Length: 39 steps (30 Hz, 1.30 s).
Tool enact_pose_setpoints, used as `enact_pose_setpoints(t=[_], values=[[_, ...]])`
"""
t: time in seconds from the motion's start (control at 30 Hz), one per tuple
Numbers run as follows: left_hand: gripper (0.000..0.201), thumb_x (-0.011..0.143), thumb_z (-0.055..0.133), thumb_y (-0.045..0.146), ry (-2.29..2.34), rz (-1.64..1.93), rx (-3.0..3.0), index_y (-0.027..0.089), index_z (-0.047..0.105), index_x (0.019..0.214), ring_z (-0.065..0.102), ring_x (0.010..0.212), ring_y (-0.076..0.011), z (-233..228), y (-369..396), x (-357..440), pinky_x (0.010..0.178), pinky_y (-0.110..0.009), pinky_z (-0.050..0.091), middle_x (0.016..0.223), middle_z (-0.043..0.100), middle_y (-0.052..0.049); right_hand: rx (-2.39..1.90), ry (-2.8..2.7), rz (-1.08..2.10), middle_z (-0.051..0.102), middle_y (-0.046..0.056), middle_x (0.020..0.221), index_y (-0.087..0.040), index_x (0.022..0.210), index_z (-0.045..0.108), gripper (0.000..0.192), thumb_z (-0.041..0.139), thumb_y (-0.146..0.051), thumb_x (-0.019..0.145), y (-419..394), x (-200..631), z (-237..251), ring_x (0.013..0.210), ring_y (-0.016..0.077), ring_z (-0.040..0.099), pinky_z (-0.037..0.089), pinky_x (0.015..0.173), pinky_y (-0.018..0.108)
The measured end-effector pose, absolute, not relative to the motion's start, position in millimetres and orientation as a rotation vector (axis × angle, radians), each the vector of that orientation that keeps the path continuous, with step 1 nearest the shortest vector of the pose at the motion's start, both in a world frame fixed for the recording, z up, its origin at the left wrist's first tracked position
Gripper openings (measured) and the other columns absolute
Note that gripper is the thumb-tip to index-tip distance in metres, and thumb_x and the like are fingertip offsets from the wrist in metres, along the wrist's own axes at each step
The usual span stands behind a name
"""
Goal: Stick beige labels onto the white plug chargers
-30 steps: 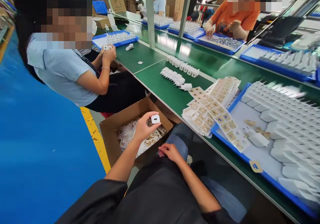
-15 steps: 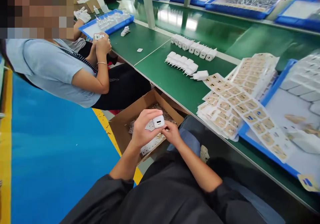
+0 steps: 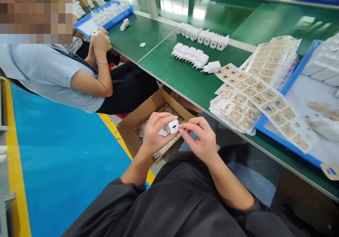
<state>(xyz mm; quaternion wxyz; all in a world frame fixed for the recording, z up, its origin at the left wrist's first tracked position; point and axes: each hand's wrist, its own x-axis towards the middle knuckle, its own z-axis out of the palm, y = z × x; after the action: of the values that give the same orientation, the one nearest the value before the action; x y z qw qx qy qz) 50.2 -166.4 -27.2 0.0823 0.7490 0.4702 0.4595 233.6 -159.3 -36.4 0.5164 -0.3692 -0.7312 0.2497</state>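
A white USB charger (image 3: 173,126) is held in my left hand (image 3: 156,132), thumb below and fingers above, with its slotted end face turned up toward me. My right hand (image 3: 201,138) is beside it, thumb and forefinger pinched close together at the charger's right edge. Whatever lies between those two fingertips is too small to make out. Both hands are over an open cardboard box (image 3: 129,127) holding used sticker sheets and scraps. On the green bench (image 3: 169,72) ahead stand two rows of white chargers (image 3: 212,41), and one loose charger (image 3: 212,66) lies in front.
Sticker sheets (image 3: 265,95) lie piled at the right, overlapping a blue tray (image 3: 288,85) with more white chargers. A seated co-worker (image 3: 87,78) at the left holds a similar white piece. Another blue tray (image 3: 106,16) and a metal post (image 3: 149,0) stand farther back.
My right hand has risen and turned, its fingers now more extended at the charger's edge. The charger in my left hand has shifted slightly right and tilted. The camera view has moved a little.
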Motion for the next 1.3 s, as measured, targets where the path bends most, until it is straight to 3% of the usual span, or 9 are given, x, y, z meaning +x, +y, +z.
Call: enact_pose_setpoints(t=[0.4, 0.7, 0.87, 1.3], values=[[0.033, 0.085, 0.078, 0.025, 1.451, 1.304, 2.417, 0.026, 0.067, 0.116, 0.064, 0.096, -0.0205, -29, -172, 52, 0.085, -0.035, 0.054, 0.106, 0.072, -0.005, -0.876, -2.063, 0.443, 0.06, 0.006, 0.095, -0.02, 0.1, 0.06, 0.009, 0.051, -0.019, 0.101, -152, 241, -39, 0.081, 0.0154, 0.062, 0.053, 0.068, 0.025], [0.033, 0.085, 0.078, 0.025, 1.62, 1.416, 2.385, 0.024, 0.066, 0.116, 0.065, 0.097, -0.0215, -37, -162, 55, 0.085, -0.037, 0.054, 0.107, 0.071, -0.007, -0.753, -1.912, 0.91, 0.058, 0.003, 0.095, -0.021, 0.095, 0.059, 0.01, 0.051, -0.022, 0.101, -157, 245, -48, 0.076, 0.012, 0.059, 0.054, 0.065, 0.023], [0.036, 0.083, 0.08, 0.026, 1.533, 1.433, 2.34, 0.024, 0.065, 0.116, 0.065, 0.097, -0.0207, -32, -158, 63, 0.083, -0.036, 0.055, 0.107, 0.069, -0.006, -0.889, -1.725, 0.661, 0.061, 0.004, 0.094, -0.022, 0.108, 0.069, 0.014, 0.058, -0.021, 0.099, -156, 246, -54, 0.076, 0.0127, 0.062, 0.055, 0.065, 0.025], [0.035, 0.084, 0.075, 0.017, 1.456, 1.265, 2.6, 0.026, 0.065, 0.116, 0.065, 0.094, -0.0216, -32, -157, 99, 0.083, -0.037, 0.051, 0.106, 0.072, -0.006, -1.011, -1.83, 0.192, 0.069, 0.006, 0.087, -0.019, 0.101, 0.071, 0.014, 0.057, -0.019, 0.099, -161, 279, -54, 0.075, 0.0143, 0.066, 0.053, 0.067, 0.025]])
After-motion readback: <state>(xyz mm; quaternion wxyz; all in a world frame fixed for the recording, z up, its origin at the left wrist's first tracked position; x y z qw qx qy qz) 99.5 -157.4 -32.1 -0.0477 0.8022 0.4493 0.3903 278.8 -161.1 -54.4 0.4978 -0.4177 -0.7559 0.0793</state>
